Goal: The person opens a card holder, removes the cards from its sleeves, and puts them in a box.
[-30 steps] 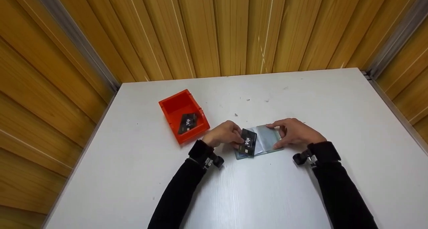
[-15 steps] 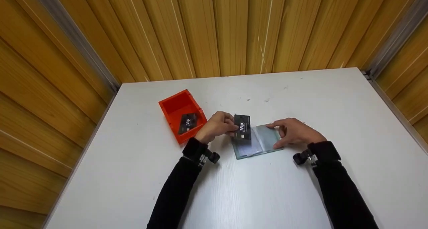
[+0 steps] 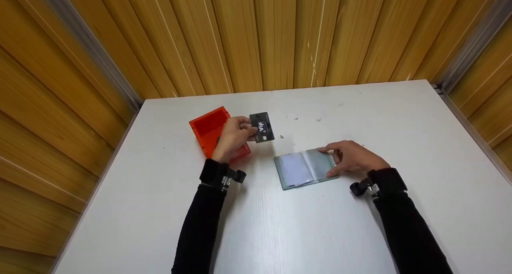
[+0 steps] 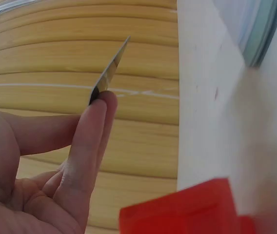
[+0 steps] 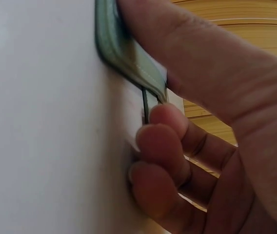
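My left hand pinches a black card marked "Vip" by its left edge, held up beside the red bin. In the left wrist view the card shows edge-on between thumb and fingertips. An opened card holder with clear plastic sleeves and a green cover lies on the table. My right hand grips its right side, thumb at the near edge and fingers at the far one. From the right wrist, the thumb presses on the green cover with the other fingers curled at its edge.
The white table meets yellow wood-patterned panels at the back and sides. The red bin stands left of the card holder, partly covered by my left hand. Black wrist straps with small cameras sit on both wrists.
The left hand has lifted the black card off the card holder and carried it left and away from me, toward the red bin. The right hand has stayed on the holder.
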Tool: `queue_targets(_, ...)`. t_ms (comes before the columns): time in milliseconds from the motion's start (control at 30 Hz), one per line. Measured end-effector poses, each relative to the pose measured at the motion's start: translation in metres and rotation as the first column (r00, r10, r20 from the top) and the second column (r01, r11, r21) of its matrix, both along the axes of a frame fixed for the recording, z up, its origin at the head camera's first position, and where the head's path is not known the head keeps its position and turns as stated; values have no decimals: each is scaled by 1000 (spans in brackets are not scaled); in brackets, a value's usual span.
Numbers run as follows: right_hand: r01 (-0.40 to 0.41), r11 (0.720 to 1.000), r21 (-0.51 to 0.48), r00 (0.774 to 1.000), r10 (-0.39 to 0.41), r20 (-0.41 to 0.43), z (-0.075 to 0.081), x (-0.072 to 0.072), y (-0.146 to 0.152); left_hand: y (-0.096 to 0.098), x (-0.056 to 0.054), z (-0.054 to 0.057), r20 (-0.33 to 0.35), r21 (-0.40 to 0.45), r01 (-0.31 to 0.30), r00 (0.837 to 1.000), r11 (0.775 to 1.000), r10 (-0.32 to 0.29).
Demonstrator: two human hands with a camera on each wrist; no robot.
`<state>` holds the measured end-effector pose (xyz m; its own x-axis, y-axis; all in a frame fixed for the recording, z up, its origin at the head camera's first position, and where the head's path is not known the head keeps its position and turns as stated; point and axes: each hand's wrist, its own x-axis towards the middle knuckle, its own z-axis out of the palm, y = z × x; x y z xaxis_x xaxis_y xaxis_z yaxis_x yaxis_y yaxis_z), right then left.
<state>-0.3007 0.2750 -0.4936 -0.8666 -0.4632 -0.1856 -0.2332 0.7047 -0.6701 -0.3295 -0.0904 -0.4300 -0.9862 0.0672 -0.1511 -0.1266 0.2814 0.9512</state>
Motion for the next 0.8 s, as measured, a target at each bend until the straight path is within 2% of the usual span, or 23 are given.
queue_targets(67, -2, 1000, 5, 1000, 2, -5, 0, -1, 1, -13, -4, 6, -38, -25, -76, 996, 997, 75)
queue_targets(133, -3, 1000, 4, 1000, 3, -4, 0, -2, 2, -26, -6, 11, -85, -29, -151, 985, 988, 149)
queue_targets(200, -3, 1000, -1, 1000, 3, 1, -1, -2, 2, -38, -8, 13, -137, -34, -229, 965, 973, 222)
queue_targets(267, -5, 1000, -6, 1000, 5, 6, -2, -3, 3, -50, -10, 12, -205, -62, -299, 938, 952, 281)
queue_targets(333, -6, 1000, -13, 1000, 6, 13, -3, -2, 3, -59, -12, 10, -272, -127, -366, 907, 922, 322)
queue_targets(400, -9, 1000, -7, 1000, 9, 14, -3, -2, 3, -66, -14, 7, -333, -221, -426, 879, 877, 342)
queue_targets(433, -8, 1000, -8, 1000, 9, 16, -3, -2, 3, -68, -15, 5, -356, -269, -448, 869, 853, 344)
queue_targets(500, -5, 1000, -9, 1000, 5, 21, -3, -1, 3, -70, -16, 1, -389, -345, -471, 859, 812, 333)
queue_targets(533, -2, 1000, -7, 1000, 2, 23, -2, -1, 3, -70, -16, -1, -398, -375, -473, 859, 797, 322)
queue_targets(600, 3, 1000, -6, 1000, -3, 28, -2, -2, 3, -68, -17, -5, -406, -431, -456, 869, 779, 284)
queue_targets(700, 5, 1000, -2, 1000, -5, 28, -1, -2, 2, -62, -17, -10, -405, -521, -414, 890, 747, 211)
queue_targets(800, 0, 1000, -2, 1000, 0, 17, 0, -1, 2, -56, -17, -16, -386, -606, -368, 911, 705, 144)
